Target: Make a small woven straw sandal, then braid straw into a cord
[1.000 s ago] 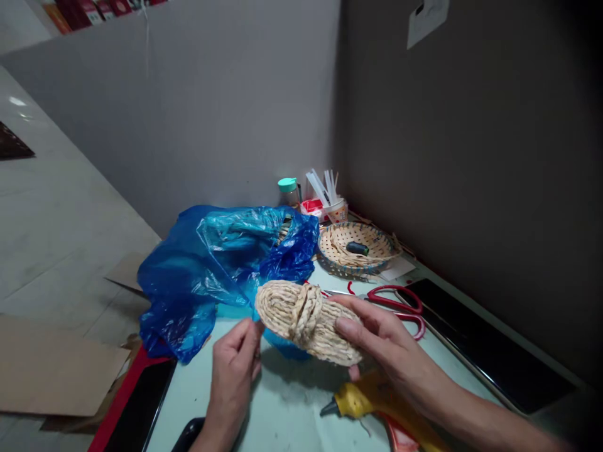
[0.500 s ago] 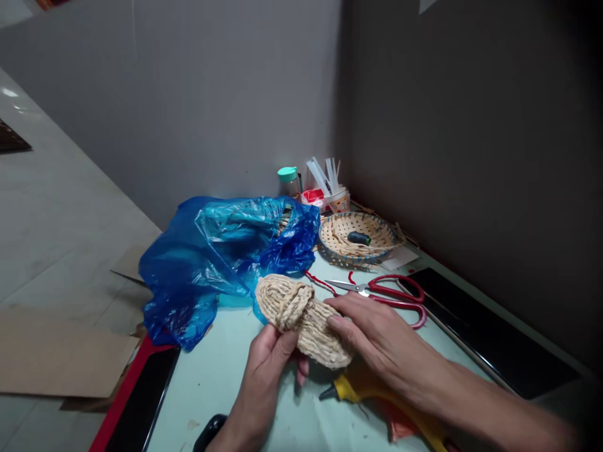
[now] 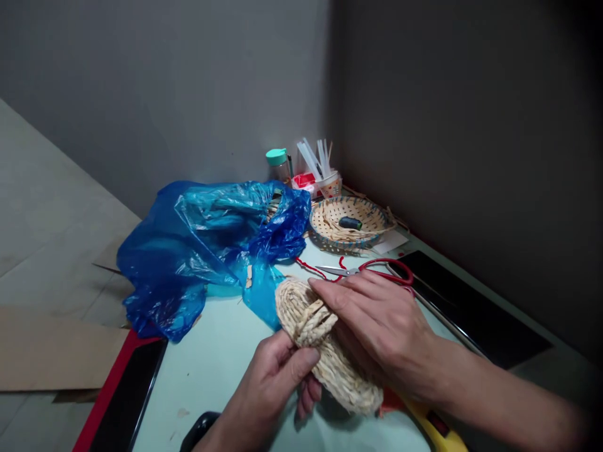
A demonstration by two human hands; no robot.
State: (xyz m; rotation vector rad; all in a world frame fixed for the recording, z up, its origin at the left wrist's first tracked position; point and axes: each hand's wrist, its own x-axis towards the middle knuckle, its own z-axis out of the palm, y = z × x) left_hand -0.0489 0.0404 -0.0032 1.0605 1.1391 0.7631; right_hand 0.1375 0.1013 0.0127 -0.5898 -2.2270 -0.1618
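A small slipper (image 3: 351,380) of braided straw, with a strap across its upper part, is held over the pale green tabletop. My left hand (image 3: 276,380) pinches its near edge, the thumb on top beside the strap and the other fingers underneath. Lying along the far side, my right hand (image 3: 389,320) grips the slipper near the strap, its fingertips on the toe end; its thumb is hidden. Red-handled scissors (image 3: 400,270) lie just behind my right hand. Beneath my right forearm, a yellow glue gun (image 3: 426,424) is partly covered, with an orange scrap (image 3: 392,402) beside it.
A crumpled blue plastic bag (image 3: 164,251) spreads over the left rear of the table. Behind it stand a jar with a teal lid (image 3: 276,156) and a cup of glue sticks (image 3: 331,186). A woven basket (image 3: 325,237) holds straw and a dark spool (image 3: 350,223). Grey walls meet behind.
The slipper has shifted right and closer, turning more lengthwise. My right hand has slid from the heel part up to the strap and toe. The view has shifted slightly.
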